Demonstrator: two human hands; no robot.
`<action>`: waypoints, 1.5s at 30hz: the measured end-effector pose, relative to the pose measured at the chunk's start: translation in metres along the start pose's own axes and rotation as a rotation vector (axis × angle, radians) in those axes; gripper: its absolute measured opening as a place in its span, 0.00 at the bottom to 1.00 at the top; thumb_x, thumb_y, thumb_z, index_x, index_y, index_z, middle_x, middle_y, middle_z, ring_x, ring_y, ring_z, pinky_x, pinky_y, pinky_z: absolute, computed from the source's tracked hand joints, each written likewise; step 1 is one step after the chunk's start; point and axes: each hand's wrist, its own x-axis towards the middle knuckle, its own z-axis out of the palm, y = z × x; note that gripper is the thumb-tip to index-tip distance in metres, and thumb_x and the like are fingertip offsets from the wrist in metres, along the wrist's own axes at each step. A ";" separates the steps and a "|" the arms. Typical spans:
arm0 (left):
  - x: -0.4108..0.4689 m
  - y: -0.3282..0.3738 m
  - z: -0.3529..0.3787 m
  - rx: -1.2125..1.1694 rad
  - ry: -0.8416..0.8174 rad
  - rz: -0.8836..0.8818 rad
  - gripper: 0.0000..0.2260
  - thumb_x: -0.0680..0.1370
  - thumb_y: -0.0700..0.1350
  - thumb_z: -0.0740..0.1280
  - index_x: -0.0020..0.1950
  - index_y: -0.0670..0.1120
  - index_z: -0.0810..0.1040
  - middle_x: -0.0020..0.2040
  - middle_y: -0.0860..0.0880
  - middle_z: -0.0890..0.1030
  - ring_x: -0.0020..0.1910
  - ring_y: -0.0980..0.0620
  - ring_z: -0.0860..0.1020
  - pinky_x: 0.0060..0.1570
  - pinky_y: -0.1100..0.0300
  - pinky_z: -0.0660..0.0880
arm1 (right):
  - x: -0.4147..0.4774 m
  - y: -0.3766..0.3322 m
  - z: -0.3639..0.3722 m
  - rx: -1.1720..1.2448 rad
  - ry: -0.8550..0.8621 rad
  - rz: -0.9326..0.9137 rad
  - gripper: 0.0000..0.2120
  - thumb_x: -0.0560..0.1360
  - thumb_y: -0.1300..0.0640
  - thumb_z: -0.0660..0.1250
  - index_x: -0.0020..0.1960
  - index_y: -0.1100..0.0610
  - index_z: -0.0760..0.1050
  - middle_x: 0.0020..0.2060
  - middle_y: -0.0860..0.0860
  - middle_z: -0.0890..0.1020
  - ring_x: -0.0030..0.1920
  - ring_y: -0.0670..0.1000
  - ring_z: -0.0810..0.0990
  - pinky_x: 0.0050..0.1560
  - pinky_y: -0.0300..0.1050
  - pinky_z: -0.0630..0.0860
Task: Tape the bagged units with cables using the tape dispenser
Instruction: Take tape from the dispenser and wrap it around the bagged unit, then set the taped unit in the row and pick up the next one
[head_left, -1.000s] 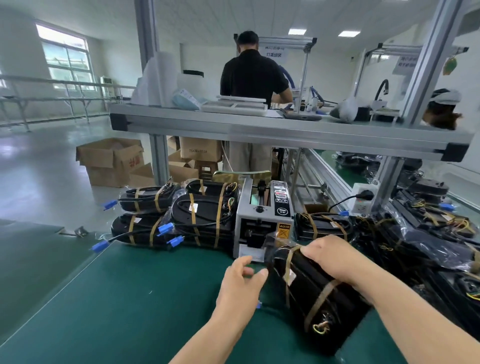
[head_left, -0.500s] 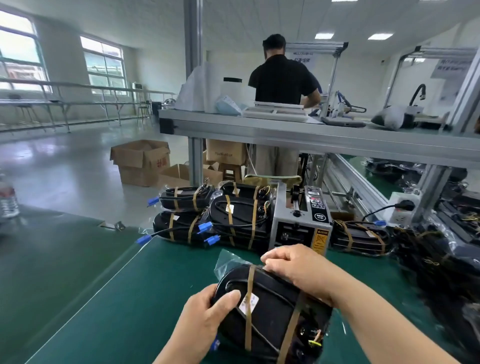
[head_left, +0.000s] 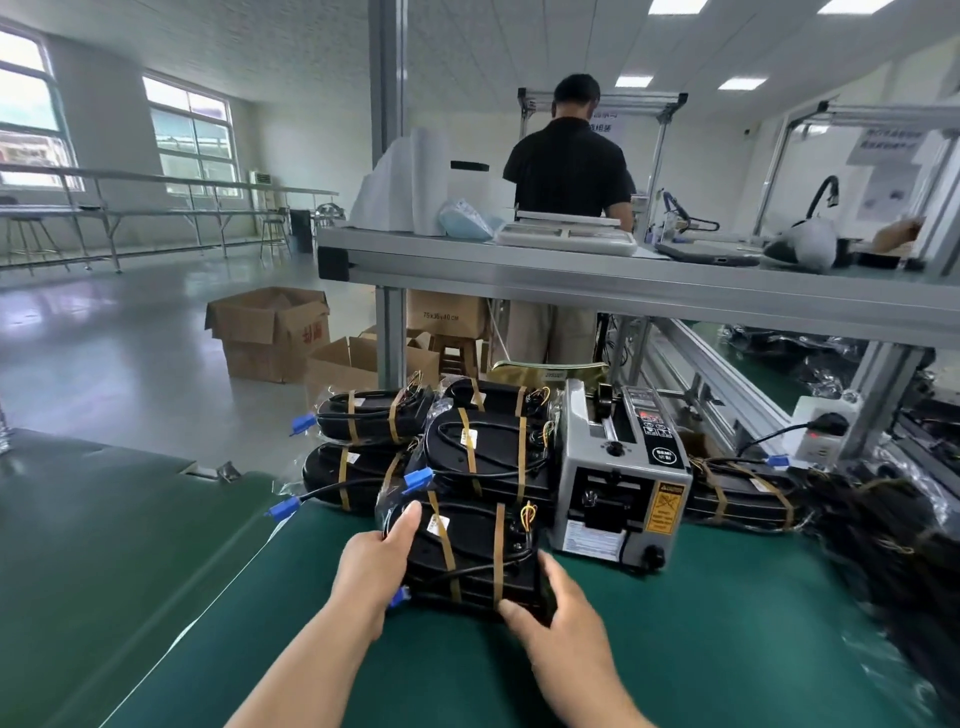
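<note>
Holding: bagged unit (head_left: 467, 556), black, in clear film, with its cable lashed on top under two tan tape bands; a blue connector (head_left: 399, 596) shows at its near left corner.
Left grip (head_left: 371, 564): curled round the unit's left end, thumb laid on the top face.
Right grip (head_left: 556, 618): curled round the unit's near right corner, thumb along the near edge.
Unit position: low over the green tabletop (head_left: 727, 649), just in front of the stack and just left of the dispenser's front; whether it rests on the tabletop cannot be told.
Tape dispenser (head_left: 623, 478): grey box, black control panel, yellow warning label, standing upright on the tabletop.
Stack of taped units (head_left: 483, 452): several, piled just beside the dispenser's left side, blue connectors pointing left.
Further taped unit (head_left: 737, 493): lying to the right of the dispenser.
Shelf (head_left: 623, 280): aluminium, running above the tabletop.
Background: a person in a black shirt (head_left: 569, 161), back turned; open cardboard boxes (head_left: 270, 332) on the floor.
</note>
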 end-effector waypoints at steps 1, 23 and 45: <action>0.003 0.001 0.003 0.042 0.030 0.002 0.27 0.76 0.66 0.65 0.32 0.45 0.64 0.27 0.51 0.65 0.29 0.50 0.64 0.33 0.59 0.63 | 0.003 0.001 0.002 -0.010 0.031 0.001 0.33 0.78 0.50 0.70 0.78 0.44 0.59 0.75 0.44 0.67 0.75 0.47 0.64 0.73 0.43 0.61; -0.012 -0.005 0.006 0.262 0.270 0.267 0.26 0.77 0.62 0.67 0.59 0.40 0.79 0.51 0.39 0.81 0.53 0.38 0.77 0.58 0.44 0.72 | 0.004 0.018 -0.017 0.072 0.071 0.017 0.24 0.78 0.50 0.67 0.74 0.43 0.68 0.66 0.39 0.72 0.66 0.40 0.69 0.63 0.27 0.61; -0.057 0.085 0.405 0.199 -0.104 0.188 0.35 0.76 0.54 0.72 0.78 0.46 0.61 0.76 0.40 0.64 0.74 0.39 0.63 0.73 0.43 0.61 | 0.158 0.111 -0.237 0.423 0.694 0.273 0.30 0.80 0.54 0.67 0.79 0.56 0.60 0.77 0.60 0.61 0.75 0.59 0.64 0.73 0.53 0.64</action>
